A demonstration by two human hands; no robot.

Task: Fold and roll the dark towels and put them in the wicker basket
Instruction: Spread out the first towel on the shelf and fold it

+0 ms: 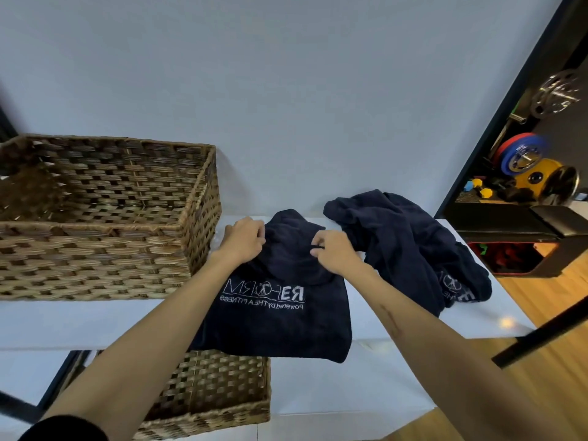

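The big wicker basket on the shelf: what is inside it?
The wicker basket shows only its woven inner walls and floor; no towel lies in the visible part. Its near wall hides the closest strip of floor.

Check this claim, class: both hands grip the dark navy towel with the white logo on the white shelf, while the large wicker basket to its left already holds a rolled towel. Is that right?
One detail is wrong. The head view shows the large wicker basket holding no towel. The rest stands: the left hand and right hand grip the dark navy towel with the white logo on the white shelf.
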